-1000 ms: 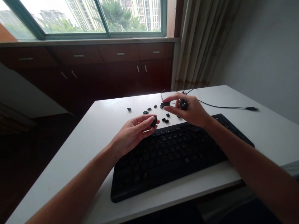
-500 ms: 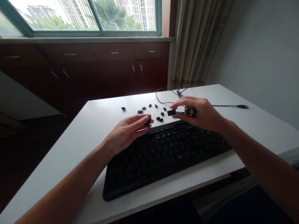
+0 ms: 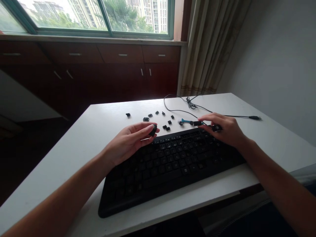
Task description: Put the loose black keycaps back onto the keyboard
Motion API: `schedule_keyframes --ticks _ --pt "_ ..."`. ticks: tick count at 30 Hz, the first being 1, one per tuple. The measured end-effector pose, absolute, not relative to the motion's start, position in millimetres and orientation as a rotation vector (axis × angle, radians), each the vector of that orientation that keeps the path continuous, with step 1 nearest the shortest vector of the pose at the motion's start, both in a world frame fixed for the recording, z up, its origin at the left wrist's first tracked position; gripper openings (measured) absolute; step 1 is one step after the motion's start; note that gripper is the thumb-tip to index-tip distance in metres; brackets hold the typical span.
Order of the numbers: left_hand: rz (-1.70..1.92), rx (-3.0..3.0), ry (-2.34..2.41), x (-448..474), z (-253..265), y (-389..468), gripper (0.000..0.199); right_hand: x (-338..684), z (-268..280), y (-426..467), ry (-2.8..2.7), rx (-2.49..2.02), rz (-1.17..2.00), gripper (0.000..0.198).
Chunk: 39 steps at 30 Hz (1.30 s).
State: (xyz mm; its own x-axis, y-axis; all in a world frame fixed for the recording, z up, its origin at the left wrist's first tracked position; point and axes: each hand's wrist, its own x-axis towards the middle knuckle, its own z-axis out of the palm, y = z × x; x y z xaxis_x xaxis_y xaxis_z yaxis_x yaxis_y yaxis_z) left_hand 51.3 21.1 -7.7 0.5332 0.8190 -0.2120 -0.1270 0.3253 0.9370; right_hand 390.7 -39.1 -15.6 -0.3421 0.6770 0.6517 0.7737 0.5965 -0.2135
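Black plastic makes up the keyboard [image 3: 170, 161], which lies on the white table [image 3: 61, 158] with its long side running from near left to far right. The left hand [image 3: 132, 138] is by its far edge, thumb and fingers pinched closed on a small black piece [image 3: 153, 130]. That piece sits at the fingertips, on the hand's right side, and leans, its long way going from near left to far right. The right hand [image 3: 223, 128] is over the keyboard's far right part, fingers bent and nearly closed. It has a black block [image 3: 197, 123] at its fingertips, on the hand's left side; the block points left, its long way going left to right. A dark thing [image 3: 216, 127] is tucked in the same hand. Just left of the block is a blue stick [image 3: 187, 121], also lying left to right. Small black bits [image 3: 169, 122] are on the table past the keyboard. Farther off, a thin black cord [image 3: 191, 103] makes a loop, and its plug [image 3: 254, 117] points right.
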Motion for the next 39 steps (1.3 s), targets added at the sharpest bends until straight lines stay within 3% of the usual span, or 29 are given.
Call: schedule_keyframes --ticks 16,39 --pt "0.724 1.105 0.838 51.0 -8.5 21.5 0.022 402.3 -10.1 -71.5 -2.307 -1.037 0.194 0.025" --pt "0.719 1.110 0.830 49.1 -9.6 22.4 0.023 402.7 -10.3 -69.3 -2.368 -1.059 0.285 0.017"
